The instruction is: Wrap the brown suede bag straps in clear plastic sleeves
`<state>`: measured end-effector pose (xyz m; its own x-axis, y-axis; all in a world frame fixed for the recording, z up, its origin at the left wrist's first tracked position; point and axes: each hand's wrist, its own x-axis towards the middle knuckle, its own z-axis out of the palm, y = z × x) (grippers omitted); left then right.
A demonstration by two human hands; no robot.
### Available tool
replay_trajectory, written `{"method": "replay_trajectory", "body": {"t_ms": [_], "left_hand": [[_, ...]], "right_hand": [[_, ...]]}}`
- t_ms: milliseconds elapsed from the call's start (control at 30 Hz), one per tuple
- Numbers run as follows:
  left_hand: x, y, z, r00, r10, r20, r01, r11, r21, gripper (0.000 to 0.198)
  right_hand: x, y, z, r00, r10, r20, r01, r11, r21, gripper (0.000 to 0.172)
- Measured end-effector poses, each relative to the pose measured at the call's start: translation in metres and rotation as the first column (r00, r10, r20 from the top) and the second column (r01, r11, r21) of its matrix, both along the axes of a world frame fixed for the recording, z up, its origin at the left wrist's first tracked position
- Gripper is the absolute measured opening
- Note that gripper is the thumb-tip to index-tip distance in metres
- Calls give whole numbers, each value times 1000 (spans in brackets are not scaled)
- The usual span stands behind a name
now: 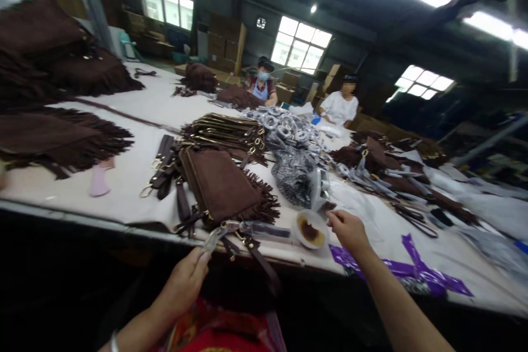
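Observation:
A brown suede fringed bag (223, 184) lies at the table's near edge, its straps hanging over the front. My left hand (187, 280) is below the edge, fingers pinched on a clear plastic-wrapped metal clasp (218, 234) at the end of one strap. My right hand (348, 228) reaches over a small white bowl (310, 229) holding something brown, with its fingers closed in a pinch on something too small to make out.
A white-covered worktable (136, 176) carries piles of brown fringed bags (61, 137), a stack of straps (226, 132), bagged metal rings (289, 132), a pink comb (100, 179) and purple tape (416, 272). Two people (264, 85) sit at the far side.

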<state>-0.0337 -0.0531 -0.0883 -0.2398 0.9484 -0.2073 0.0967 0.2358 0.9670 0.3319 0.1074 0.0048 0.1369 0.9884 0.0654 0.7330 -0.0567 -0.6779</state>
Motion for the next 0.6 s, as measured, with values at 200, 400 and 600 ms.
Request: {"method": "replay_trajectory", "body": {"t_ms": [200, 400, 600], "left_hand": [[-5, -9, 4, 826, -46, -561, 94, 994, 58, 26], [-9, -15, -3, 680, -102, -726, 156, 988, 8, 24], [-14, -16, -11, 501, -48, -864, 182, 982, 52, 22]], "right_hand": [[-155, -74, -1, 700, 599, -390, -698, 690, -193, 26], [-251, -89, -32, 610, 668, -427, -786, 580, -215, 23], [-268, -84, -67, 829, 522, -201, -559, 776, -292, 28]]}}
